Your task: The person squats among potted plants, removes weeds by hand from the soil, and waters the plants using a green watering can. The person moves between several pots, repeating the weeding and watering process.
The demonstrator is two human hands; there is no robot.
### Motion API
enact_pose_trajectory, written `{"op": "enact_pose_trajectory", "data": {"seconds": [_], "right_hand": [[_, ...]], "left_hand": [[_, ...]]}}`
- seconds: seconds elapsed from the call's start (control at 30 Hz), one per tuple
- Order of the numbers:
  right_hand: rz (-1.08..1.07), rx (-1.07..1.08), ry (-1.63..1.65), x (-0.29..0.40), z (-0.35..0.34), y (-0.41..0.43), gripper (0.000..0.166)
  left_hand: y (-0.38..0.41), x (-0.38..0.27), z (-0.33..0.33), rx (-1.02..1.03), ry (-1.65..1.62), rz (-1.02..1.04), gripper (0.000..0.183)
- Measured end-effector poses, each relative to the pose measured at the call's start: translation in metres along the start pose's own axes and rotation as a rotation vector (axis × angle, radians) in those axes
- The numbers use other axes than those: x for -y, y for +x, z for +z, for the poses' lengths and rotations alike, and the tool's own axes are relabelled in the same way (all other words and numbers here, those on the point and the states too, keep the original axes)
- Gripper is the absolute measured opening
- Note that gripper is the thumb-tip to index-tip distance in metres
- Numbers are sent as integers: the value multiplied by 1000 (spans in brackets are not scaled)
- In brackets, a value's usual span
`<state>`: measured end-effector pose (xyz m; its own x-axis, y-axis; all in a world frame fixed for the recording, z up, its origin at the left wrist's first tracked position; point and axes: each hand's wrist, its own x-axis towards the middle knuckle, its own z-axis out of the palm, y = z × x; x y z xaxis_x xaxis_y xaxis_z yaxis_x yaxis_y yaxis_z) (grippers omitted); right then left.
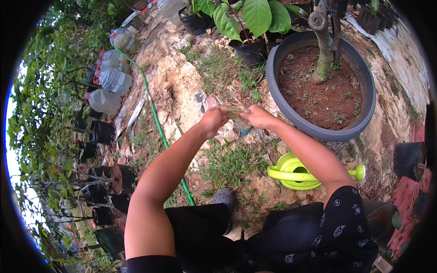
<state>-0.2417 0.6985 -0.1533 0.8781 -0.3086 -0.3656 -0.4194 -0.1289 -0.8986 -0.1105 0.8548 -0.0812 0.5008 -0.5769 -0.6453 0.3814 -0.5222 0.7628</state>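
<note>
Both arms reach forward over the ground, and the hands are a short way apart. My left hand (212,121) pinches one side of a thin, brownish, partly see-through sheet (235,112). The other side is gripped by my right hand (260,117). Whether the sheet is a plastic bag or a dry leaf cannot be told. Beneath it lie scraps and a bluish piece (245,131) on pale soil. Close to my right hand stands a large grey round pot (274,87) with reddish soil and a tree trunk (322,65). Below my right forearm sits a lime-green plastic watering can (290,165).
A green hose (157,121) runs along the left. Beyond it are several large plastic water bottles (116,82) and black plant bags (102,132). A leafy potted plant (251,51) stands ahead. Grass (232,163) and my grey clog (224,197) are nearer me.
</note>
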Motion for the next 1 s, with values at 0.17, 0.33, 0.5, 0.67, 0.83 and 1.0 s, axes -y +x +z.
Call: {"op": "enact_pose_trajectory", "data": {"seconds": [0.17,0.33,0.5,0.67,0.83,1.0], "right_hand": [[25,36,105,5,3,-5,31],[139,54,314,5,15,7,17],[162,51,731,-7,11,23,18],[124,104,1174,10,26,32,15],[104,74,1256,17,4,16,3],[62,195,617,19,-16,-18,22]], "left_hand": [[-8,14,-7,73,-290,-36,25],[2,17,-7,-118,-252,-41,24],[13,31,10,-180,-418,-5,22],[22,25,-18,-112,-512,-5,30],[-18,-31,-3,88,-167,-114,29],[-16,-28,0,65,108,-166,19]]}}
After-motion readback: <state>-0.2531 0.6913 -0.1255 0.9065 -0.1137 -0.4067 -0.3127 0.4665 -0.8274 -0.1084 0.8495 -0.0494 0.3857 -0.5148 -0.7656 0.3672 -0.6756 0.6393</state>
